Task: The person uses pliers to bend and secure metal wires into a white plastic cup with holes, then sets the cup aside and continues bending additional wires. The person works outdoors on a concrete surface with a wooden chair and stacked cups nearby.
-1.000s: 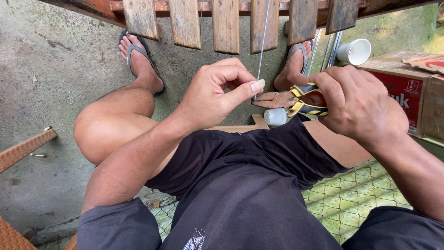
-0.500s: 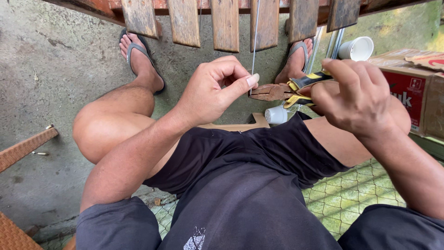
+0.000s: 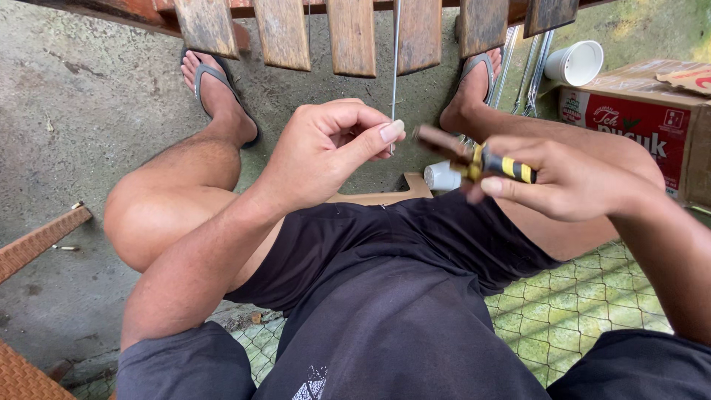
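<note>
— Where are the hands, and what do they have?

— The left hand (image 3: 333,152) pinches a thin grey wire (image 3: 395,67) between thumb and forefinger; the wire runs straight up past the wooden slats (image 3: 352,33). The right hand (image 3: 563,181) is closed round the yellow-and-black handles of a pair of pliers (image 3: 474,157), whose rusty brown nose points at the wire, just beside it. The hands are near each other, not touching.

— How far along does the work look?

— I'd judge it early or midway: the pliers are not yet on the wire, and the wire's lower end sits loose in the fingers, with no twist or cut that I can make out.

— Materials?

— Smooth stiff metal wire, weathered rough-grained slats, rubbery striped grips. Green wire mesh (image 3: 592,311) with a hexagon pattern lies under the right thigh. A white paper cup (image 3: 576,63) lies on its side beside a cardboard box (image 3: 644,111), on rough concrete ground (image 3: 81,118).
</note>
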`<state>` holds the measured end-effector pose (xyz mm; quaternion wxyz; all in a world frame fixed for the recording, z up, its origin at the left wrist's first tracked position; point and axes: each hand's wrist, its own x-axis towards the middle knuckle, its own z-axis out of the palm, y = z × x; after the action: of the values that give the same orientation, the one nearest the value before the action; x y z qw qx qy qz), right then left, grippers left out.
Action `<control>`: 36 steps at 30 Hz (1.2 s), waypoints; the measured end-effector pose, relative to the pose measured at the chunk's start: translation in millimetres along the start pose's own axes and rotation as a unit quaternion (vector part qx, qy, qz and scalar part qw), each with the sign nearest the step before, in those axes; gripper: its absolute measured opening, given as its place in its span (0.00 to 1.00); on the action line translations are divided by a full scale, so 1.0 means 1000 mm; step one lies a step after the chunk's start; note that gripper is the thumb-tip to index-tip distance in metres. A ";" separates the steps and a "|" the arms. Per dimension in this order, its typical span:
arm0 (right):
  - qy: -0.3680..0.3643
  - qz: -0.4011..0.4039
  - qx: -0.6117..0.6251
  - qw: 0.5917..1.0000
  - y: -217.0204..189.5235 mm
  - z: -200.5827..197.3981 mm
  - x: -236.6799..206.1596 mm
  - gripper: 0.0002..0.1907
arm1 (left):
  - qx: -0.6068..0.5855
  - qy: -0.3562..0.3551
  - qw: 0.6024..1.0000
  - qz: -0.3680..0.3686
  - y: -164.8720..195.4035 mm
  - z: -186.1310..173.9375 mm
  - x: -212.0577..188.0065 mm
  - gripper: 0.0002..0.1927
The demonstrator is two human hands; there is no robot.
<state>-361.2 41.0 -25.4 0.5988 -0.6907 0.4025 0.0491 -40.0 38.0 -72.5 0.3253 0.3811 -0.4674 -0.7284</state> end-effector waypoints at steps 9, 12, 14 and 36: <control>-0.236 0.064 0.257 0.935 0.028 -0.020 0.032 0.23 | 0.034 0.010 0.999 -0.005 0.005 -0.001 -0.007 0.09; -0.263 0.091 0.246 0.928 0.034 -0.020 0.041 0.23 | 0.073 0.006 0.997 0.011 0.007 -0.002 -0.011 0.08; -0.278 0.113 0.254 0.920 0.037 -0.022 0.047 0.24 | 0.076 0.002 0.997 0.028 0.007 -0.002 -0.012 0.08; -0.294 0.152 0.098 0.938 0.030 -0.033 0.056 0.21 | 0.044 -0.002 0.999 0.007 0.008 0.000 -0.011 0.07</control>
<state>-355.6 -14.2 -70.1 0.7409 -0.5139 0.3110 0.3006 -33.5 44.4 -62.3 0.3128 0.3902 -0.5019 -0.7057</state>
